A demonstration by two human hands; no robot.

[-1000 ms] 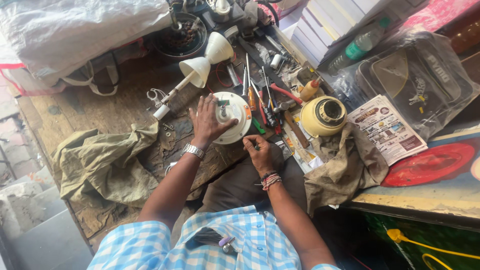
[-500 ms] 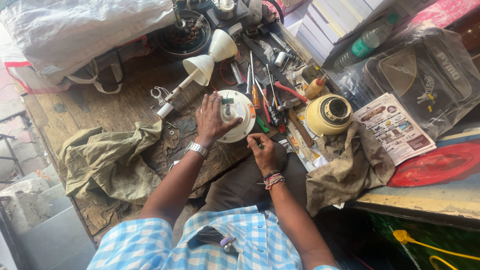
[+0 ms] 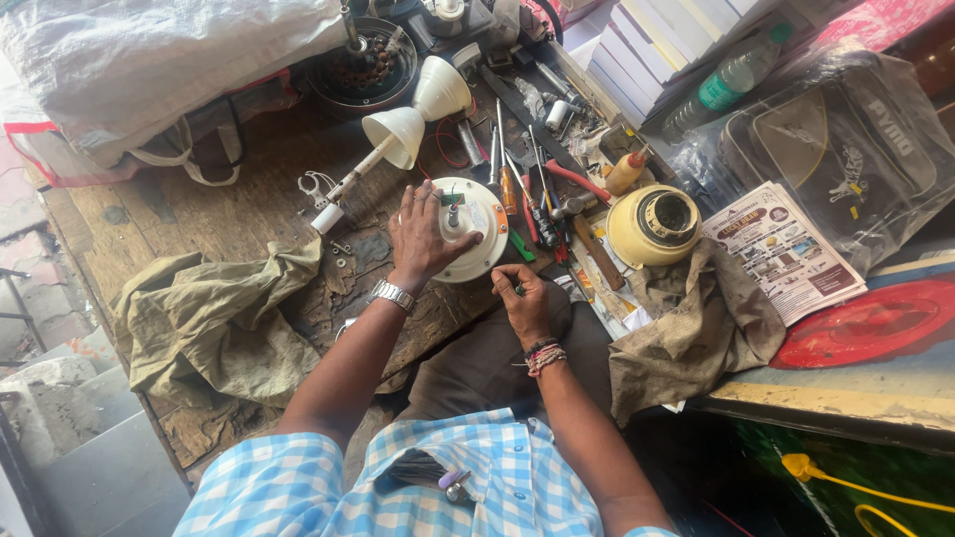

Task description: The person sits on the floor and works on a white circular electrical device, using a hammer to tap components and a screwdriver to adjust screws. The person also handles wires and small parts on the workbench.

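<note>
We see the left hand [image 3: 423, 231] spread flat, fingers open, pressing down on a round white disc-shaped part [image 3: 470, 231] that lies on the wooden counter [image 3: 229, 199]; it grips nothing, it only rests on the disc's left side. A short metal stub [image 3: 453, 215] stands up from the disc just beyond the fingertips. The right hand [image 3: 521, 298] sits near the left hand, just off the disc's edge, curled closed around a small tool with a green handle [image 3: 518, 289] whose tip we cannot make out. Past the right hand lies a row of screwdrivers and pliers [image 3: 527, 189], and further to its right a cream round housing [image 3: 654, 225] stands beside a dirty rag [image 3: 696, 328] and a printed leaflet [image 3: 786, 249]. Beyond the left hand two white cone-shaped covers [image 3: 413, 114] sit on a rod, and to its left a crumpled olive cloth [image 3: 214, 318] lies on the counter. A watch [image 3: 392, 294] circles the left wrist; beaded bands [image 3: 544, 356] circle the right.
</note>
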